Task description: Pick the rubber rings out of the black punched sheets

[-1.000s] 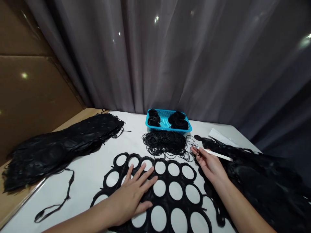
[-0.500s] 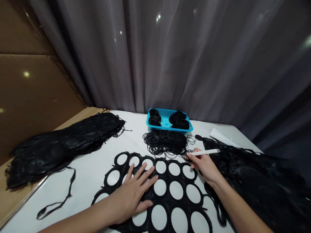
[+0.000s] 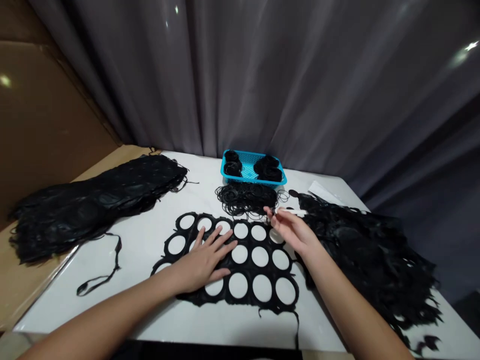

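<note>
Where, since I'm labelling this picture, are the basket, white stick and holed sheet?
Basket (image 3: 248, 169): head view, bare mesh floor.
White stick (image 3: 296, 212): head view, exposed shaft.
Holed sheet (image 3: 250, 271): head view, black web between holes.

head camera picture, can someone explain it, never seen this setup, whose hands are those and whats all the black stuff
There's no machine, just a person working bare-handed, filmed by one camera worn on the head, looking forward and down. The left hand lies spread on a black sheet with round holes. The right hand holds a thin white stick near a pile of thin black rings. A white table lies underneath. Beyond the pile, a blue basket holds black bundles; a black stack lies at left, a black heap at right. The material itself I can't tell.
</note>
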### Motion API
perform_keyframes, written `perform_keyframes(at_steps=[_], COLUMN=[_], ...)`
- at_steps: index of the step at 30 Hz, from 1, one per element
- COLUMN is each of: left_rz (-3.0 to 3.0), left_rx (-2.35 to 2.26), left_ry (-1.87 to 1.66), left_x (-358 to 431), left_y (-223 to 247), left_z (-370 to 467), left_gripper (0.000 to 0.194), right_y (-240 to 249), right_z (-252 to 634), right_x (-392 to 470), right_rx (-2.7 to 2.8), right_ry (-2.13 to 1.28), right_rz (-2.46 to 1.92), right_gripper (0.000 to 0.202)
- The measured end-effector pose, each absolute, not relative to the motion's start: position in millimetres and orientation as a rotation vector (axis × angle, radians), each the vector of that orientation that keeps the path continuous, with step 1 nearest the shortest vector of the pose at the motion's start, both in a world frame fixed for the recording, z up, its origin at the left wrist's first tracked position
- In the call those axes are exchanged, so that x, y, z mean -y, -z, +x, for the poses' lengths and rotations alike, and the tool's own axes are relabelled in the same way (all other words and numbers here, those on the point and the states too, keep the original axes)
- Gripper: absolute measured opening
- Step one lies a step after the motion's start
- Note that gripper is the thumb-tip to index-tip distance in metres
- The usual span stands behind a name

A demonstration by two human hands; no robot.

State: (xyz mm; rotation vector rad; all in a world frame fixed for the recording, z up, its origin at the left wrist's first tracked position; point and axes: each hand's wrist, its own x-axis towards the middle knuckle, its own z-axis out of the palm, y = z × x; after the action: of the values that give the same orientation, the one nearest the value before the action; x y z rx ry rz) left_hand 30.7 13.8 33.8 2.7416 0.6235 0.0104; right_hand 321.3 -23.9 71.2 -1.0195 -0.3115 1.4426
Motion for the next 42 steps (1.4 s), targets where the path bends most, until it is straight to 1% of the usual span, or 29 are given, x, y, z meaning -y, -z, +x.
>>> perform_keyframes(at_steps=[3, 7, 10, 13, 18, 26, 30, 36, 39, 42], left_rz=[2.785, 2.855, 2.852, 2.858, 2.869, 2.935, 2.946, 2.921, 2.91, 2.915], left_rx=[-0.652, -0.533, -0.486, -0.52, -0.485, -0.455, -0.446, -0.444, -0.444, -0.437], left_ry=[-0.03, -0.072, -0.107, -0.153, -0.222, -0.328, -0.315, -0.333, -0.343, -0.332], left_x=[-11, 5, 20, 28, 29, 30, 29, 28, 28, 28], left_y=[-38, -36, -27, -17, -13, -9, -10, -10, -9, -8], left_z=[33, 28, 20, 14, 12, 12, 12, 12, 12, 12], left_gripper=[0.062, 0.059, 0.063, 0.061, 0.06, 0.061, 0.061, 0.061, 0.061, 0.06], right_y=[-68, -51, -42, -41, -37, -35, -35, -32, -31, -31], right_z=[310, 277, 257, 250, 251, 249, 249, 253, 247, 241], right_x=[33, 60, 78, 85, 85, 91, 94, 93, 98, 100], right_rx=[0.465, 0.928, 1.246, 1.408, 1.574, 1.771, 1.745, 1.697, 1.832, 2.209], right_ry=[-1.394, -1.401, -1.335, -1.254, -1.08, -0.85, -0.861, -0.894, -0.73, -0.298], right_rz=[-1.091, -1.317, -1.399, -1.424, -1.492, -1.515, -1.543, -1.551, -1.487, -1.368], right_gripper=[0.036, 0.035, 0.03, 0.025, 0.024, 0.015, 0.013, 0.015, 0.013, 0.011])
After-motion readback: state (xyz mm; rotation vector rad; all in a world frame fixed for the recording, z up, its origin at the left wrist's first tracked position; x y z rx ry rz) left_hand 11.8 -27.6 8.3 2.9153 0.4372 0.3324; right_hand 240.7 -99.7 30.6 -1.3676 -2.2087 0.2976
